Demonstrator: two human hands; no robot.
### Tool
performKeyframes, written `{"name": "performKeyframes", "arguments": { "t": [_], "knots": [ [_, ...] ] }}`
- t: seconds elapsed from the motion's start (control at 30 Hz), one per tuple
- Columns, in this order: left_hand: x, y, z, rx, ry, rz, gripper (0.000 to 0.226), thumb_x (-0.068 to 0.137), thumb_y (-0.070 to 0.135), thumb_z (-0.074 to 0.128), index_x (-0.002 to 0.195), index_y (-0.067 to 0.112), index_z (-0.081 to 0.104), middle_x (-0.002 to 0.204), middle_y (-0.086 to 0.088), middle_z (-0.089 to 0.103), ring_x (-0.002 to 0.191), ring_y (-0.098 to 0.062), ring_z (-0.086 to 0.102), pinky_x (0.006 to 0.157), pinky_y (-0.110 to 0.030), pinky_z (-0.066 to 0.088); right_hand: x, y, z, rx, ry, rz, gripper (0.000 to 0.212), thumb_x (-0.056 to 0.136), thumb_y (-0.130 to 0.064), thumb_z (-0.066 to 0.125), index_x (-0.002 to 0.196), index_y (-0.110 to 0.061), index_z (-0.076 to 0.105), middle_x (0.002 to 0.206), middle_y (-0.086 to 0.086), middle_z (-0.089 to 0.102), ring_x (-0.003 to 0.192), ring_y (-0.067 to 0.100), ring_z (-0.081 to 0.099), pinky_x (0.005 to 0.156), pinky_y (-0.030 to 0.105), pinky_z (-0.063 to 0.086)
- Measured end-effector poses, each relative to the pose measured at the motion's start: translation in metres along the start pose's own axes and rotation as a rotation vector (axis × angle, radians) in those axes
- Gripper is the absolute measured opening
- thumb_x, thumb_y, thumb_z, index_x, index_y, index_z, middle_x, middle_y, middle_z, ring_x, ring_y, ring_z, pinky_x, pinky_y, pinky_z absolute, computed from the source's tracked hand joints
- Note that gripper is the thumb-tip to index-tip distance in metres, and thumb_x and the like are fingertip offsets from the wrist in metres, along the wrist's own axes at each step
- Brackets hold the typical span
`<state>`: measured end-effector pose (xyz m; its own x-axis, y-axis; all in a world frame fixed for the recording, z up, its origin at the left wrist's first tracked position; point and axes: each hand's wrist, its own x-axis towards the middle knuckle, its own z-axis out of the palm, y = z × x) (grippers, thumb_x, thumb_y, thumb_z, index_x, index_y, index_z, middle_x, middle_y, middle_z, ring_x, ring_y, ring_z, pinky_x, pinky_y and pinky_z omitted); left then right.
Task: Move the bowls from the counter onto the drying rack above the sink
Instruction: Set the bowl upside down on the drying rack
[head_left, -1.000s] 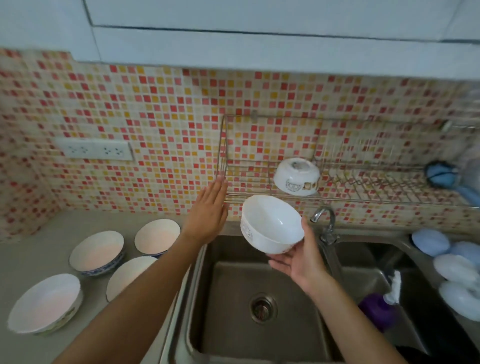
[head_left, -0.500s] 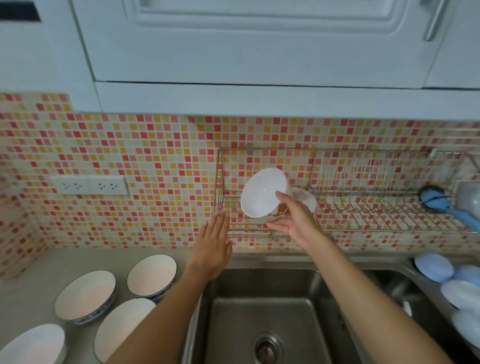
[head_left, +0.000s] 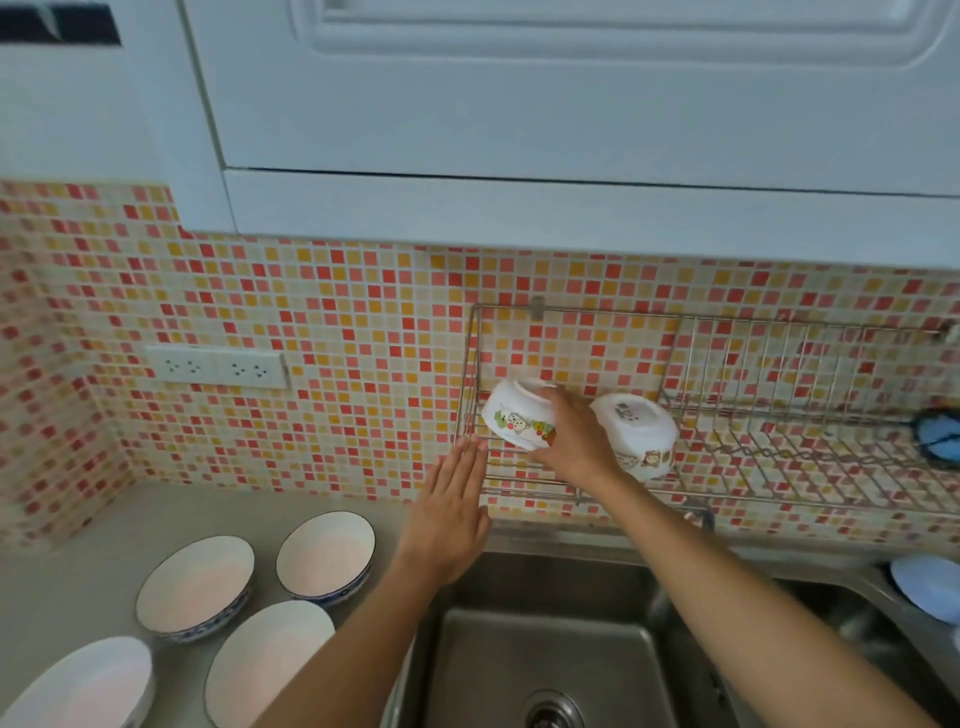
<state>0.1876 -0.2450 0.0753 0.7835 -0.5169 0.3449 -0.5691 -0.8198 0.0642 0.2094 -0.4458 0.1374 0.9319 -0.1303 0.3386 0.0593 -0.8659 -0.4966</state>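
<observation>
Head view: right hand (head_left: 574, 441) grips inverted bowl (head_left: 517, 418).

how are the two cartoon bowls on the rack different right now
The left cartoon bowl is gripped by the right hand; the right cartoon bowl sits free on the drying rack. The left cartoon bowl is at the rack's left end, tilted and with green in its print; the right cartoon bowl's print looks brownish. Both are white, turned base-up.
</observation>
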Motion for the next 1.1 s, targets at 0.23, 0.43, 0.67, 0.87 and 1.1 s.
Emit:
{"name": "performKeyframes", "arguments": {
  "t": [0.23, 0.43, 0.67, 0.87, 1.1],
  "knots": [
    [-0.002, 0.006, -0.007, -0.007, 0.001, -0.036, 0.063, 0.097, 0.047, 0.012, 0.145, 0.022, -0.02, 0.152, 0.008, -0.026, 0.138, -0.013, -0.03, 0.109, -0.033, -0.022, 0.001, 0.003, 0.009, -0.077, -0.079, -0.045, 0.089, 0.069, -0.004, 0.081, 0.144, -0.019, 0.035, 0.15, 0.003, 0.036, 0.139, 0.025, 0.032, 0.111, 0.044, 0.038],
    [-0.001, 0.009, -0.006, -0.006, -0.002, -0.06, 0.065, 0.097, 0.045, 0.019, 0.149, 0.021, -0.011, 0.156, 0.006, -0.017, 0.14, -0.014, -0.025, 0.108, -0.032, -0.021, 0.002, 0.008, 0.01, -0.003, -0.093, -0.024, 0.087, 0.068, -0.004, 0.083, 0.142, -0.017, 0.04, 0.151, 0.004, 0.035, 0.14, 0.024, 0.03, 0.114, 0.038, 0.032],
    [-0.001, 0.01, -0.005, 0.001, -0.02, -0.074, 0.066, 0.093, 0.046, 0.01, 0.148, 0.019, -0.015, 0.155, 0.004, -0.021, 0.14, -0.015, -0.027, 0.113, -0.034, -0.018, -0.004, 0.015, 0.006, 0.067, -0.121, -0.025, 0.064, 0.084, -0.013, 0.07, 0.142, -0.021, 0.042, 0.156, -0.001, 0.032, 0.144, 0.021, 0.028, 0.118, 0.039, 0.027],
    [0.007, 0.018, -0.004, 0.04, -0.006, -0.115, 0.071, 0.088, 0.056, -0.009, 0.148, 0.019, -0.016, 0.154, 0.003, -0.024, 0.14, -0.018, -0.026, 0.113, -0.042, -0.021, -0.027, 0.033, -0.009, -0.181, 0.076, -0.041, 0.066, 0.095, -0.05, 0.048, 0.151, -0.022, 0.027, 0.161, 0.003, 0.023, 0.149, 0.025, 0.019, 0.119, 0.045, 0.019],
    [0.05, 0.035, -0.004, -0.018, -0.031, 0.009, 0.07, 0.087, 0.061, -0.012, 0.145, 0.023, -0.022, 0.154, 0.003, -0.025, 0.142, -0.017, -0.022, 0.116, -0.043, -0.015, -0.057, 0.064, -0.019, -0.557, 0.048, 0.085, 0.092, 0.089, -0.071, 0.0, 0.155, -0.009, 0.016, 0.162, 0.015, 0.013, 0.15, 0.03, 0.012, 0.12, 0.054, 0.007]
  ]
}}
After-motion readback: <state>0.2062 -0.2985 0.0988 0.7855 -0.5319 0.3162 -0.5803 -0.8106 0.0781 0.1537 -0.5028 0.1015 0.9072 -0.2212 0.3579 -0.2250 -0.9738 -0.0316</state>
